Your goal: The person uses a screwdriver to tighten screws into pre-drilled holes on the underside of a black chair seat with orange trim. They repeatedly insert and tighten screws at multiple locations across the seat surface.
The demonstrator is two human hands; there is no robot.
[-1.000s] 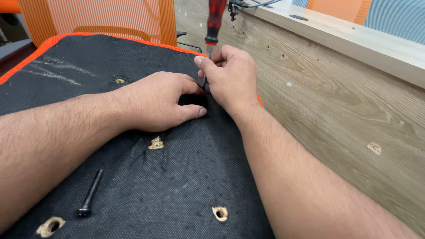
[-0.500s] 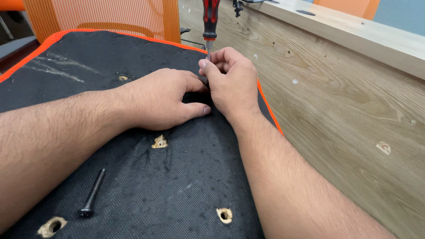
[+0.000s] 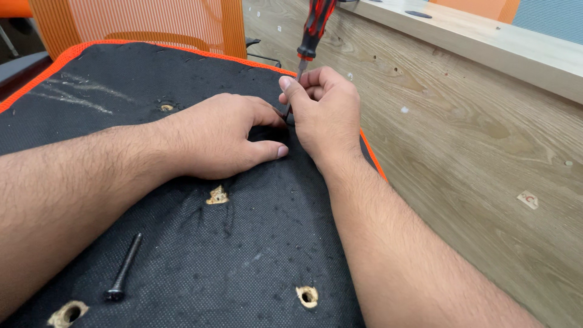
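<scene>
Orange seat edge (image 3: pixel 371 159) beside right hand (image 3: pixel 325 115).

Left forearm (image 3: pixel 73 188) entering from lower left, bare, lying low and nearly flat. Left hand (image 3: pixel 221 140) palm down, fingers curled under, thumb extended toward the right hand. Right forearm (image 3: pixel 395 243) entering from lower right, angled up and inward. Right hand (image 3: pixel 325 112) closed in a loose fist, knuckles up, thumb and forefinger pinched together at the top. Hands touching at the fingertips.
</scene>
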